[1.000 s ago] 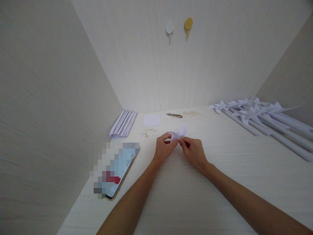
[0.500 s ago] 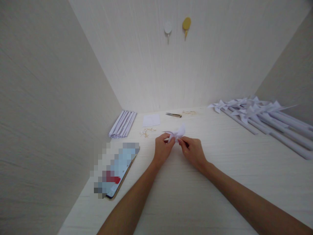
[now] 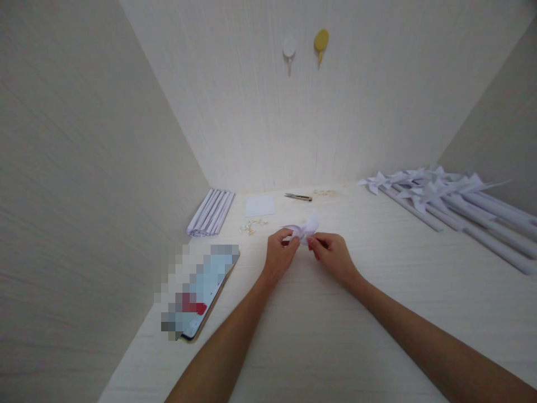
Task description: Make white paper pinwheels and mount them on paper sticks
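Both hands, left hand [image 3: 280, 253] and right hand [image 3: 333, 254], pinch a small, probably flimsy paper pinwheel [image 3: 304, 228] at its centre over the table [image 3: 377, 280].

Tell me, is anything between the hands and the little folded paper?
No. Both the left hand and the right hand already pinch the folded paper directly. The brass pins and the knife lie apart on the table.

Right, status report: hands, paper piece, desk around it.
Left hand and right hand both pinching the folded paper piece, held above the desk. Phone left, finished pinwheels right. Nothing between them.
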`<state>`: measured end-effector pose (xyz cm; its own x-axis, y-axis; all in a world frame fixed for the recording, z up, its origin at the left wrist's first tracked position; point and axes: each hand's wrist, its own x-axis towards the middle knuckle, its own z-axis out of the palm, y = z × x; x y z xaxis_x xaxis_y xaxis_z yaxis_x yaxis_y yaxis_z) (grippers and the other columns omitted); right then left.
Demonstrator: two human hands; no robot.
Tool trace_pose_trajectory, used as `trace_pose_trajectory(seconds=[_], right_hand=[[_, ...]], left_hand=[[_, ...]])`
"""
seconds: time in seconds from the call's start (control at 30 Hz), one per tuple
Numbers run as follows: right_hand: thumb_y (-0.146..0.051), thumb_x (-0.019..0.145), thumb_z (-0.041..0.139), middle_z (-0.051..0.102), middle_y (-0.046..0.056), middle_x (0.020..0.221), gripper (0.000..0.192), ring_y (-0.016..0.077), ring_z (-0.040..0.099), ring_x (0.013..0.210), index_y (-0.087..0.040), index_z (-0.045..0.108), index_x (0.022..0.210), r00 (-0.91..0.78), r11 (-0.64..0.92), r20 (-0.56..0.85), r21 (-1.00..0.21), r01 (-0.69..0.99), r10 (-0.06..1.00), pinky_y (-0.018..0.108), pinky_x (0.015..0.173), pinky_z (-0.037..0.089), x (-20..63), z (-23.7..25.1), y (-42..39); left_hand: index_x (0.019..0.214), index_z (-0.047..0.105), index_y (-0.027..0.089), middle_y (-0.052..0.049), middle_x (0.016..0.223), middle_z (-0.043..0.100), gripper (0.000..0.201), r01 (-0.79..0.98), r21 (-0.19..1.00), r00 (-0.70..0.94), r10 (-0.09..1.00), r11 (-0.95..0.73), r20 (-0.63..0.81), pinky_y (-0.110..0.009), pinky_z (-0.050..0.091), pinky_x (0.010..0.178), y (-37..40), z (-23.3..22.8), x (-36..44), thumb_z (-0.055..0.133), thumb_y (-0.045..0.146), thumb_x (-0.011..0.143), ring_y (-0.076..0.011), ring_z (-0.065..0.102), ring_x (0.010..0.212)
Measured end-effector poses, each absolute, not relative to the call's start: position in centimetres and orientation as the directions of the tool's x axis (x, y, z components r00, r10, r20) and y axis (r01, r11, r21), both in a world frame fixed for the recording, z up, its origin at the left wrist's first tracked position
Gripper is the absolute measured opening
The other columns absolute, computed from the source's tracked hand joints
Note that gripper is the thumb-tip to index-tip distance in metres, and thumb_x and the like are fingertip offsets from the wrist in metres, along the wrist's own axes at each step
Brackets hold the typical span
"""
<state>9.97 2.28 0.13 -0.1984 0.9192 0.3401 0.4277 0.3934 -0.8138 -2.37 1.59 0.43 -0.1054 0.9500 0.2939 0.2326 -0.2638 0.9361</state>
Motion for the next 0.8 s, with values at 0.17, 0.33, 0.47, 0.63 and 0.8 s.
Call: trace_pose_trajectory(seconds=[0.17,0.33,0.47,0.63,0.8], right_hand=[[-0.032,0.071,0.042,0.036,-0.006,0.035,0.030,0.0066,0.030,0.033,-0.016,0.045,0.046,-0.235,0.290,0.234,-0.926,0.243,0.943,0.019,0.036,0.022,10.21,-0.30,2.89],[-0.034,0.070,0.044,0.036,-0.006,0.034,0.029,0.0058,0.028,0.032,-0.016,0.046,0.046,-0.242,0.230,0.187,-0.960,0.162,0.952,0.019,0.035,0.021,10.29,-0.37,2.95],[-0.034,0.069,0.044,0.036,-0.006,0.033,0.030,0.0057,0.029,0.031,-0.016,0.045,0.046,-0.242,0.224,0.184,-0.963,0.152,0.953,0.019,0.034,0.021,10.27,-0.29,2.95],[-0.035,0.070,0.042,0.035,-0.006,0.034,0.031,0.0060,0.029,0.032,-0.016,0.044,0.046,-0.251,0.259,0.207,-0.946,0.196,0.946,0.019,0.035,0.022,10.23,-0.40,3.03],[-0.029,0.071,0.040,0.037,-0.004,0.037,0.030,0.0071,0.032,0.036,-0.016,0.043,0.044,-0.222,0.427,0.366,-0.797,0.426,0.904,0.021,0.040,0.023,10.20,-0.08,2.48]], left_hand=[[0.059,0.057,0.014,0.003,0.060,0.054,0.013,0.238,0.935,-0.089,0.953,-0.262,0.290,-0.019,0.043,0.055,1.66,0.44,-2.46,0.046,0.014,0.065,-0.0092,0.050,0.060],[0.061,0.057,0.014,0.003,0.059,0.052,0.011,0.221,0.940,-0.081,0.956,-0.260,0.283,-0.019,0.043,0.054,1.64,0.27,-2.47,0.048,0.018,0.065,-0.0090,0.048,0.059],[0.061,0.057,0.014,0.003,0.060,0.052,0.011,0.232,0.937,-0.082,0.955,-0.260,0.285,-0.018,0.042,0.052,1.68,0.18,-2.52,0.049,0.020,0.065,-0.0090,0.049,0.059],[0.059,0.057,0.013,0.003,0.058,0.051,0.012,0.287,0.922,-0.092,0.950,-0.260,0.297,-0.017,0.040,0.049,1.70,0.20,-2.55,0.050,0.021,0.065,-0.0089,0.048,0.058],[0.061,0.058,0.013,0.001,0.062,0.056,0.010,0.303,0.912,-0.104,0.942,-0.275,0.319,-0.018,0.042,0.052,1.69,0.04,-2.51,0.051,0.020,0.065,-0.0102,0.051,0.062]])
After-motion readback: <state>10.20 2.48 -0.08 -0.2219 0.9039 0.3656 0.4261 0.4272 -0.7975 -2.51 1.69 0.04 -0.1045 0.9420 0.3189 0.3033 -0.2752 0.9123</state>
